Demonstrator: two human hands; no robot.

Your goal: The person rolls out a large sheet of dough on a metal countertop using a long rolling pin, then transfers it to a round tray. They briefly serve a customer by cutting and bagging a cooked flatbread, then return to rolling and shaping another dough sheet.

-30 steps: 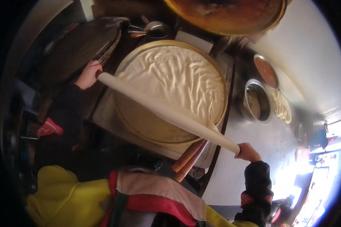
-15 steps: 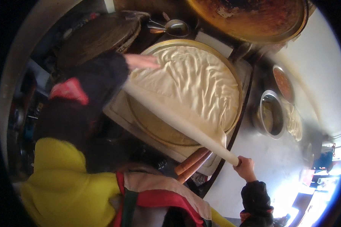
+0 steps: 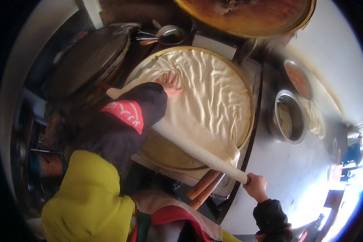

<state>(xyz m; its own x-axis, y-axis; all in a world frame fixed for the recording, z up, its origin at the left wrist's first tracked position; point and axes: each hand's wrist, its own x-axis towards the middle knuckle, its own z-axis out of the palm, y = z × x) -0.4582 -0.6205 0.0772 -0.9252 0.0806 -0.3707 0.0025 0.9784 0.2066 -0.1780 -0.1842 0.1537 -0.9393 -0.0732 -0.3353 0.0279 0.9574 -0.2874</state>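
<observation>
A large thin sheet of dough (image 3: 213, 97) lies in wrinkled folds across a round, shallow pan (image 3: 165, 153). The near part of the sheet is wrapped around a long rolling pin (image 3: 197, 149) that crosses the pan from upper left to lower right. My left hand (image 3: 171, 84) rests on the dough beyond the pin, palm down with fingers spread. At the lower right, beyond the pan's rim, my right hand (image 3: 256, 187) is closed around the end of the pin. My left sleeve hides part of the pin. The pan's near side shows bare.
Two wooden handles (image 3: 203, 187) jut out below the pan. A metal pot (image 3: 289, 117) and a bowl of reddish food (image 3: 298, 80) stand on the right counter. A big round browned pan (image 3: 246, 16) is at the back, a dark round lid (image 3: 88, 60) at left, and a ladle (image 3: 170, 35) behind.
My left hand has moved right and slightly down, from above the dough's left edge onto its surface. My right hand keeps hold of the pin. The whole view has shifted slightly.
</observation>
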